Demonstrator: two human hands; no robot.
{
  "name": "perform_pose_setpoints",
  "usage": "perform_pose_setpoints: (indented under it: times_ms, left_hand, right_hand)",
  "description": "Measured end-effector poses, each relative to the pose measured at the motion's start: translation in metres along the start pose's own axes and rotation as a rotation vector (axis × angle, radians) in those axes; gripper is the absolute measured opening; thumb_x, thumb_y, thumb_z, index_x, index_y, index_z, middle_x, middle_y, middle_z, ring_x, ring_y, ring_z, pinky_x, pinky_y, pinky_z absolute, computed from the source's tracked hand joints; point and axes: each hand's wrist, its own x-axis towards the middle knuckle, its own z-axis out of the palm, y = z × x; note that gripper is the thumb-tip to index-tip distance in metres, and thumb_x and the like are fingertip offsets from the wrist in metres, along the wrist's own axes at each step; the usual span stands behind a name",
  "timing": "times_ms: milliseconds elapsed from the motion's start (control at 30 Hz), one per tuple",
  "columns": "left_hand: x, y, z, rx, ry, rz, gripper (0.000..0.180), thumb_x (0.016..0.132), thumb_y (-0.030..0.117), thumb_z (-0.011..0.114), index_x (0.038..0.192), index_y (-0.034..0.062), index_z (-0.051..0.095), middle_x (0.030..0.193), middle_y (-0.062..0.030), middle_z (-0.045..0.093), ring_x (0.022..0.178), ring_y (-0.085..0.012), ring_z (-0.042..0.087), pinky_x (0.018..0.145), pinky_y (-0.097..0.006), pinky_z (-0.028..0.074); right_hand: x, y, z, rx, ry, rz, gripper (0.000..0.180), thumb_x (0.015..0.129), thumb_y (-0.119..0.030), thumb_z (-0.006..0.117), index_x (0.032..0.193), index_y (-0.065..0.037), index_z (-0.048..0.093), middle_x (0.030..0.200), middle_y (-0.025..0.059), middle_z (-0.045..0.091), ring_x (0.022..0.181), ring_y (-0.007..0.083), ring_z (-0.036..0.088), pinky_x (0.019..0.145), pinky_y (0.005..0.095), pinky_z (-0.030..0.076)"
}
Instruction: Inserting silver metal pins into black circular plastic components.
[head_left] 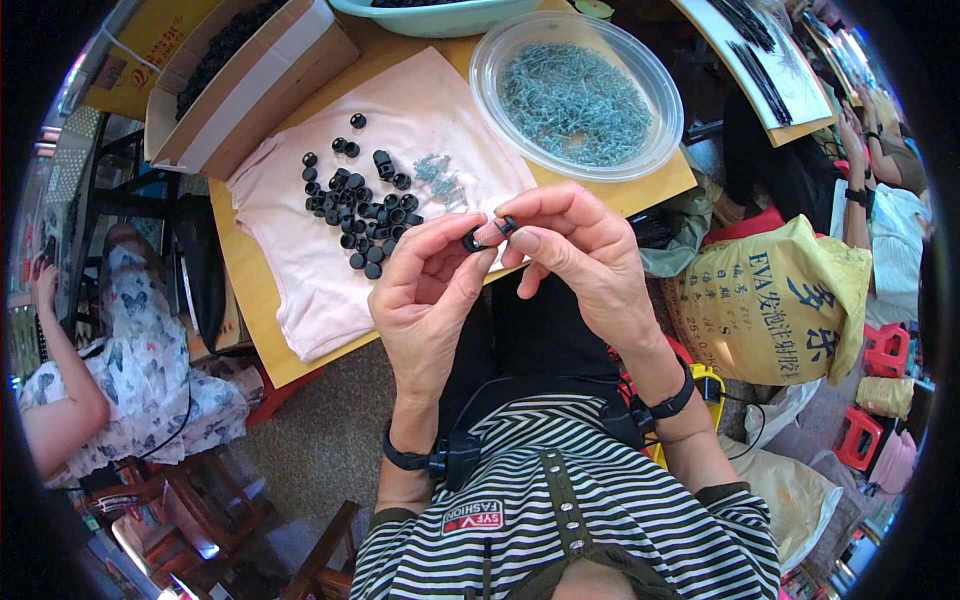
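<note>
Pinching a small black part (470, 240), your left hand (420, 285) has thumb and fingertips closed together, the other fingers curled loosely. Your right hand (592, 245) grips a second black piece (507, 227) between thumb and forefinger, remaining fingers bent. Head view, the only one: the two pieces meet nearly end to end above the table's near edge, with what looks like a spring between; too small to be sure. The tip-only hold probably leaves both ends in sight and lets you line them up.

Heap of black caps (350, 205) sits ahead of your left hand, a little pile of metal springs (438, 180) to its right; likely set there for short reaches. Clear tub (666, 100) beyond holds many more springs, presumably the reserve.

Surface: pale pink cloth (290, 240) over a yellow table (655, 183), perhaps to stop small parts rolling. Cardboard box (255, 90) of black pieces at far left, pale green basin (440, 22) at the far edge.

Room: person in a patterned dress (140, 320) on your left; yellow sack (770, 310) and red stools (885, 350) on your right.
</note>
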Motion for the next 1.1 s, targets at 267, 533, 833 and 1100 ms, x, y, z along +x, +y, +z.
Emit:
perform_pose_setpoints:
  times_ms: [267, 533, 833, 1100]
  left_hand:
    - [-0.003, -0.002, 0.002, -0.071, 0.048, -0.021, 0.031, 0.08, -0.008, 0.062, 0.11, -0.0026, 0.057, 0.109, -0.009, 0.056, 0.093, -0.0124, 0.059, 0.08, -0.022, 0.049]
    - [-0.003, -0.005, -0.003, 0.045, 0.021, -0.008, 0.031, 0.08, -0.009, 0.062, 0.11, -0.0026, 0.057, 0.108, -0.0085, 0.056, 0.089, -0.0116, 0.059, 0.077, -0.021, 0.05]
    - [-0.004, -0.001, 0.001, -0.043, 0.042, 0.008, 0.025, 0.084, -0.006, 0.058, 0.109, -0.0058, 0.054, 0.104, -0.0106, 0.057, 0.087, -0.015, 0.062, 0.079, -0.025, 0.053]
    - [-0.003, -0.001, 0.004, 0.097, 0.061, 0.071, 0.023, 0.085, -0.004, 0.056, 0.108, -0.0041, 0.054, 0.09, -0.0112, 0.064, 0.081, -0.0168, 0.064, 0.074, -0.026, 0.052]
  right_hand:
    - [0.006, 0.005, -0.008, 0.156, -0.001, 0.087, 0.027, 0.092, -0.02, 0.052, 0.112, -0.001, 0.049, 0.097, 0.0129, 0.064, 0.078, 0.0098, 0.059, 0.056, 0.0189, 0.051]
    - [0.009, 0.013, -0.013, 0.29, -0.011, 0.129, 0.028, 0.093, -0.022, 0.052, 0.112, -0.002, 0.049, 0.098, 0.0139, 0.064, 0.078, 0.0099, 0.059, 0.054, 0.0186, 0.05]
    - [0.009, 0.018, -0.013, 0.426, -0.061, 0.174, 0.028, 0.092, -0.022, 0.052, 0.113, -0.004, 0.049, 0.102, 0.0152, 0.063, 0.078, 0.0096, 0.059, 0.052, 0.0187, 0.05]
    - [0.008, 0.018, -0.016, 0.498, -0.081, 0.214, 0.026, 0.093, -0.022, 0.052, 0.112, -0.005, 0.049, 0.103, 0.0147, 0.062, 0.078, 0.0091, 0.059, 0.052, 0.0184, 0.051]
